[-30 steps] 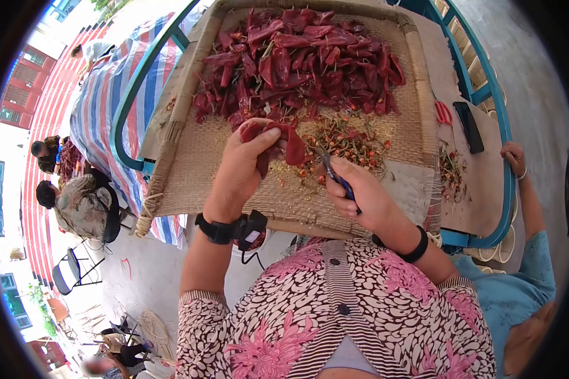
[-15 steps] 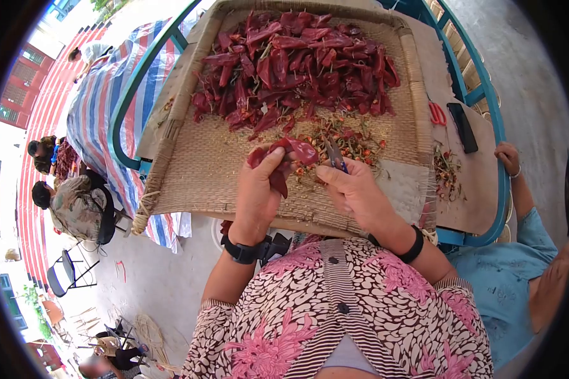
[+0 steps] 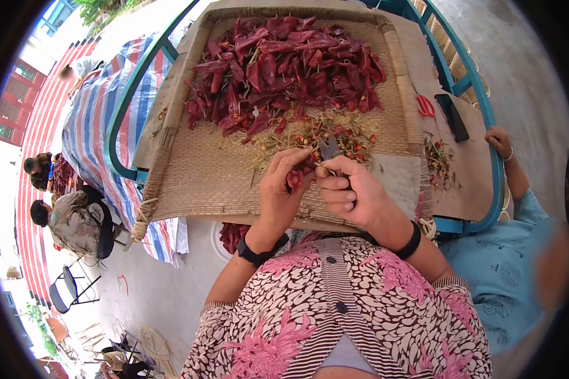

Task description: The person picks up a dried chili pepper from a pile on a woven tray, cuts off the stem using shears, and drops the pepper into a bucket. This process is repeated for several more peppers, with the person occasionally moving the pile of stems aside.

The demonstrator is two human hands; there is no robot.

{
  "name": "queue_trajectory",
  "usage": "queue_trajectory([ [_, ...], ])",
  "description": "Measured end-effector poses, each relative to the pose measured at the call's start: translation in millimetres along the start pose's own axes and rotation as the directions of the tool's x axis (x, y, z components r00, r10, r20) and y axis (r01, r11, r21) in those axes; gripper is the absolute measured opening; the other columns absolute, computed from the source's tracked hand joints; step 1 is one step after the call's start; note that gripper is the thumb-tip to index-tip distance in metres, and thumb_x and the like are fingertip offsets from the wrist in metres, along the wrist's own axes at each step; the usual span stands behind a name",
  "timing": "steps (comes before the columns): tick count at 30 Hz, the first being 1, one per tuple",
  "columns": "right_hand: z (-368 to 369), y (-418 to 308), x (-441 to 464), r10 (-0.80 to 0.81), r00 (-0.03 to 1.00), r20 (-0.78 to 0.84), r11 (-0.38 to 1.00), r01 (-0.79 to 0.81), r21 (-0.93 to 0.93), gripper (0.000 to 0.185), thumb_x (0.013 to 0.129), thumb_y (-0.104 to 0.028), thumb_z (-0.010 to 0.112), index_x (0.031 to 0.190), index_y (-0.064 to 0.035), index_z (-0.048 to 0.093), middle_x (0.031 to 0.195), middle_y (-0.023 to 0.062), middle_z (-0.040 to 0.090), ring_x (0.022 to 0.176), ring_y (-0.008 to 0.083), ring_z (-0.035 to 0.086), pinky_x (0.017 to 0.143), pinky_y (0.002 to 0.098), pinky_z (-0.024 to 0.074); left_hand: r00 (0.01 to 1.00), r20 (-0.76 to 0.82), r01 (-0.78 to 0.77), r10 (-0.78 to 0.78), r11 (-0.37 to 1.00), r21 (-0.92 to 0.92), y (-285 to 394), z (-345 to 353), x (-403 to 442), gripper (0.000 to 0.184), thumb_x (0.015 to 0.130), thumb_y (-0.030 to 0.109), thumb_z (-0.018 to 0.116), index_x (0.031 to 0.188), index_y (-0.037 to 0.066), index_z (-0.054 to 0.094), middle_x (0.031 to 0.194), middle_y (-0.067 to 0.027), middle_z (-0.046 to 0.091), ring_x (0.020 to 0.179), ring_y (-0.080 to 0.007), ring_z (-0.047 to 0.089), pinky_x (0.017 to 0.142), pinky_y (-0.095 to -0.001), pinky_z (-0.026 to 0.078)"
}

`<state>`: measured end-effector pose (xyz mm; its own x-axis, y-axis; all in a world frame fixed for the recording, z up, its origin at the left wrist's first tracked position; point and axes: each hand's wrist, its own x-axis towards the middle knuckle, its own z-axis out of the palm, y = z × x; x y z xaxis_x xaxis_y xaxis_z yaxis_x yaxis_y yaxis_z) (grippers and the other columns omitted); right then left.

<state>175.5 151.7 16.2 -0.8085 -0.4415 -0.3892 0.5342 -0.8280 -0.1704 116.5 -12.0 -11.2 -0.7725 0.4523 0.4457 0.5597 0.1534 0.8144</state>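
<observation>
My left hand [image 3: 284, 183] is closed around a dark red dried chili pepper [image 3: 295, 181], held over the near edge of the woven tray [image 3: 221, 189]. Close against it, my right hand [image 3: 353, 192] grips a pair of scissors [image 3: 328, 148], blades pointing away from me, and its thumb and forefinger meet at the pepper's end. Most of the scissors' handle is hidden by my fingers. Just beyond both hands lies a scatter of cut stems and caps [image 3: 354, 142]. Farther back on the tray is a big heap of red chili peppers [image 3: 284, 69].
Right of the tray lie red-handled scissors [image 3: 425, 106], a black phone [image 3: 452, 118] and more stems [image 3: 439, 164]. A blue metal rail [image 3: 496, 170] frames both sides. A co-worker's hand [image 3: 499, 140] rests on it. Below the tray, a white tub [image 3: 216, 243] contains red peppers.
My hands have come together: the left moved right with the pepper, and the right has brought its thumb and forefinger to the pepper's end. The view has shifted slightly.
</observation>
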Motion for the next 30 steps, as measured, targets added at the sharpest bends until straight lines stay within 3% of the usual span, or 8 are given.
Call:
queue_trajectory([
  [3, 0.9, -5.0, 3.2, -0.048, 0.992, -0.113, 0.994, 0.036, -0.104, 0.018, 0.094, -0.021, 0.05, 0.079, -0.0105, 0.051, 0.056, -0.0062, 0.038, 0.039, 0.0032, 0.029, 0.034, 0.0216, 0.0208, 0.999, 0.022, 0.032, -0.03, 0.995, -0.093, -18.4, 3.8, 3.6, 0.034, 0.083, -0.005, 0.065, 0.115, 0.004, 0.059, 0.104, -0.0081, 0.062, 0.088, -0.016, 0.059, 0.078, -0.0276, 0.048],
  [5, 2.8, -6.3, -2.9, -0.213, 0.967, -0.137, 0.899, 0.139, -0.414, 0.02, 0.095, -0.025, 0.051, 0.084, -0.0079, 0.054, 0.059, -0.0041, 0.042, 0.042, 0.0058, 0.036, 0.037, 0.0233, 0.027, 0.993, 0.037, 0.121, -0.116, 0.972, -0.2, -24.3, 6.8, 2.9, 0.025, 0.087, -0.001, 0.063, 0.112, 0.002, 0.058, 0.098, -0.0061, 0.062, 0.084, -0.0129, 0.058, 0.073, -0.0256, 0.047],
  [7, 3.7, -3.0, -4.3, -0.459, 0.884, -0.083, 0.633, 0.26, -0.729, 0.025, 0.096, -0.029, 0.052, 0.092, -0.0049, 0.057, 0.064, -0.0009, 0.049, 0.049, 0.0095, 0.044, 0.044, 0.0257, 0.0345, 0.965, 0.072, 0.263, -0.254, 0.909, -0.322, -25.9, 6.4, 1.0, 0.017, 0.092, 0.004, 0.06, 0.109, 0.001, 0.058, 0.094, -0.0042, 0.063, 0.078, -0.0096, 0.057, 0.069, -0.0234, 0.046],
  [9, 2.0, 4.6, -2.5, -0.703, 0.703, 0.111, 0.162, 0.31, -0.937, 0.033, 0.097, -0.033, 0.054, 0.101, -0.0015, 0.059, 0.071, 0.0035, 0.058, 0.058, 0.0142, 0.054, 0.053, 0.0289, 0.0433, 0.933, 0.069, 0.343, -0.353, 0.815, -0.467, -18.6, -0.3, 4.2, 0.014, 0.093, 0.006, 0.06, 0.106, 0.001, 0.058, 0.092, -0.0032, 0.062, 0.079, -0.0085, 0.056, 0.069, -0.0231, 0.046],
  [12, -9.1, 5.8, -2.3, -0.713, 0.674, 0.19, -0.06, 0.212, -0.975, 0.04, 0.095, -0.035, 0.057, 0.113, 0.0001, 0.058, 0.085, 0.0111, 0.066, 0.074, 0.0219, 0.063, 0.069, 0.0323, 0.0486, 0.902, 0.083, 0.401, -0.423, 0.753, -0.521, -11.7, -10.5, 11.6, 0.013, 0.094, 0.009, 0.059, 0.105, 0.001, 0.058, 0.088, -0.0015, 0.061, 0.077, -0.0065, 0.054, 0.068, -0.0217, 0.046],
  [15, -4.9, 8.3, -3.1, -0.734, 0.615, 0.289, -0.258, 0.14, -0.956, 0.038, 0.092, -0.032, 0.061, 0.115, -0.0028, 0.06, 0.092, 0.0146, 0.066, 0.077, 0.024, 0.066, 0.068, 0.0318, 0.0498, 0.905, 0.066, 0.391, -0.42, 0.761, -0.517, -16.9, -10.8, 11.7, 0.012, 0.094, 0.009, 0.06, 0.104, 0.002, 0.059, 0.085, 0.0001, 0.061, 0.076, -0.005, 0.053, 0.067, -0.0206, 0.045],
  [24, 4.7, 10.3, 2.5, -0.698, 0.579, 0.422, -0.5, 0.027, -0.866, 0.036, 0.087, -0.03, 0.066, 0.114, -0.0067, 0.062, 0.088, 0.0134, 0.067, 0.074, 0.0282, 0.066, 0.063, 0.0351, 0.0506, 0.909, 0.101, 0.399, -0.404, 0.776, -0.489, -10.2, -11.4, 7.4, 0.01, 0.094, 0.007, 0.06, 0.103, 0.002, 0.059, 0.089, 0.0006, 0.061, 0.079, -0.0043, 0.053, 0.069, -0.0199, 0.045],
  [30, 7.3, 7.3, -0.7, -0.689, 0.628, 0.362, -0.444, 0.028, -0.895, 0.033, 0.089, -0.03, 0.063, 0.112, -0.0072, 0.064, 0.088, 0.0146, 0.067, 0.075, 0.0306, 0.066, 0.063, 0.0372, 0.0507, 0.917, 0.092, 0.381, -0.387, 0.787, -0.486, -7.7, -9.4, 8.4, 0.011, 0.092, 0.005, 0.061, 0.103, 0.001, 0.058, 0.09, -0.0003, 0.06, 0.08, -0.0052, 0.053, 0.068, -0.0205, 0.044],
])
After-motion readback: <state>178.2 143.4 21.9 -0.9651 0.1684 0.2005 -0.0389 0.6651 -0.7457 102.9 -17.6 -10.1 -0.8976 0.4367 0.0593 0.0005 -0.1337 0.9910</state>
